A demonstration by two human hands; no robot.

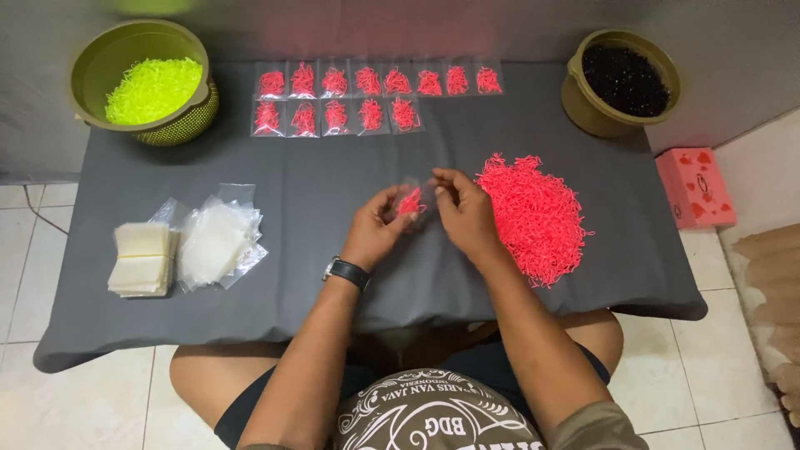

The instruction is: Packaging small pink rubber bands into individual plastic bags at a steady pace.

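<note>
From the head camera, the left hand (377, 225) and the right hand (467, 212) meet over the middle of a grey table (333, 275). Both pinch one small clear bag (411, 201) with pink bits inside, held just above the table top. A black watch (347, 272) sits on the left wrist. Just right of the right hand lies a big pile of pink bits (533, 215). At the far edge, filled little bags (358, 96) lie in two rows. On the left sit stacks of empty clear bags (187, 248). A green bowl (100, 58) holds yellow bits, and another bowl (583, 104) holds dark bits. A pink box (696, 187) sits on the floor.
</note>
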